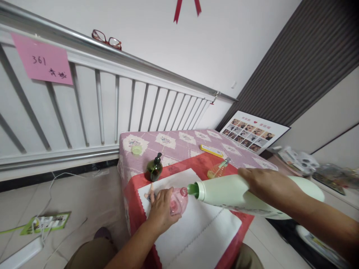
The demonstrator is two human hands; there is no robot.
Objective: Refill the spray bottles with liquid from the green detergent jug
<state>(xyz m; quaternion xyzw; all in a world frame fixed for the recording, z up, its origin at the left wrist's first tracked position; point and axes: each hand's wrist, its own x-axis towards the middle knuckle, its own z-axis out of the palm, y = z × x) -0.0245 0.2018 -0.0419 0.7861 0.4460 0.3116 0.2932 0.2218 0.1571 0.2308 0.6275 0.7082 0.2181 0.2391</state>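
My right hand [267,184] grips a large pale green bottle [224,192], tipped on its side with its green open neck pointing left. The neck nearly touches the mouth of a small pink bottle [179,200]. My left hand [161,211] is wrapped round that pink bottle and steadies it on a white cloth [202,231] over the small table. Both hands are closed on their bottles.
A dark green pump bottle [154,168], a light green cap [137,150], a yellow stick [211,151] and a small orange spray bottle [217,170] lie on the patterned tablecloth [179,140]. A white radiator [112,108] carries glasses [106,39]. A photo board [254,132] leans at right.
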